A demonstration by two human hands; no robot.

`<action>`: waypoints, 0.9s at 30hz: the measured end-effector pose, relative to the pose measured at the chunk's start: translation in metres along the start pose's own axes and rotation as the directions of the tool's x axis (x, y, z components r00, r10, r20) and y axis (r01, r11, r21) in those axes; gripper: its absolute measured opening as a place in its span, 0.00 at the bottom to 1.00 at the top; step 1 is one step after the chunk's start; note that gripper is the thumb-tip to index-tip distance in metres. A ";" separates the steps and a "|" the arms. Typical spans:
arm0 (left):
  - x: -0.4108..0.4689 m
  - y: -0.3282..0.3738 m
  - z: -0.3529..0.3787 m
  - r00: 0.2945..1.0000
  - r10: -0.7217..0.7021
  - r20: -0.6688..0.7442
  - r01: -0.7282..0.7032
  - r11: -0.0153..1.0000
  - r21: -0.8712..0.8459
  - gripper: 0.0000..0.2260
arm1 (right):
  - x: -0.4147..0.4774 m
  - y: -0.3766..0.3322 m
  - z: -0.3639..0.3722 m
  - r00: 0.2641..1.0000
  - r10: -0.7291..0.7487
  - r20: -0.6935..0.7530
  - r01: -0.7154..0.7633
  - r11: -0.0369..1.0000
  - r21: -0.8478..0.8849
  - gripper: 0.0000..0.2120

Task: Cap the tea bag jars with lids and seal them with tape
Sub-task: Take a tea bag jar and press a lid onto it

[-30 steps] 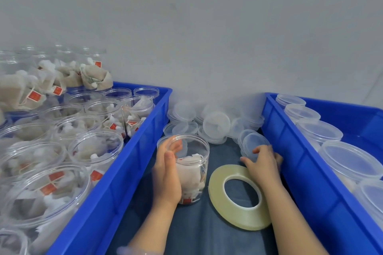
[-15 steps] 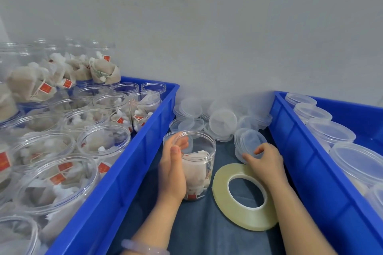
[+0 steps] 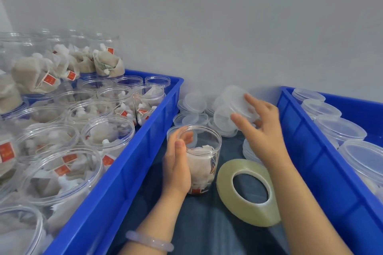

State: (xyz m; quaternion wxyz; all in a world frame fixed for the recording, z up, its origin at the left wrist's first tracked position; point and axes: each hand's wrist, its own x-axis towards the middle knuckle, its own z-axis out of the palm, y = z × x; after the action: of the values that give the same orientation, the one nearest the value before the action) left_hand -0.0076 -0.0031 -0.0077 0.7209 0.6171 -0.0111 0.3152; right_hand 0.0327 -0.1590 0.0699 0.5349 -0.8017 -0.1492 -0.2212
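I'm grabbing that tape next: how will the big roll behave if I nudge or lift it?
The tape roll lies flat on the dark mat, so a nudge would probably slide it, not roll it. Its thin ring and wide hole suggest it is light and easy to hook. On edge, it would likely roll.

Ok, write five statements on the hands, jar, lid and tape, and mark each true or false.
1. The left hand grips the jar. True.
2. The jar is capped. False: its mouth is open.
3. The tape lies beside the jar. True.
4. The right hand pinches a lid. True.
5. That lid sits on the jar. False: it is held apart from the jar.
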 end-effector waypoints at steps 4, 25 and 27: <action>-0.002 0.001 -0.002 0.999 -0.052 0.005 0.052 0.995 -0.079 0.24 | -0.027 -0.026 0.039 0.917 -0.151 0.370 0.147 0.988 0.039 0.22; -0.001 0.002 0.000 1.000 0.008 0.027 -0.007 0.999 -0.052 0.28 | -0.045 -0.013 0.052 0.967 -0.227 0.115 0.194 0.951 0.241 0.25; -0.002 0.001 0.000 1.000 -0.006 0.019 0.007 0.999 -0.043 0.29 | -0.046 -0.011 0.052 0.968 -0.245 0.056 0.226 0.946 0.233 0.24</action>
State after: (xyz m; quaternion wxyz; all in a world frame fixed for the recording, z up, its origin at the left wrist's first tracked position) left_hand -0.0092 -0.0040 -0.0078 0.7350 0.6042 -0.0226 0.3067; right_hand -0.0020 -0.1068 0.0373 0.5850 -0.7211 -0.2905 -0.2312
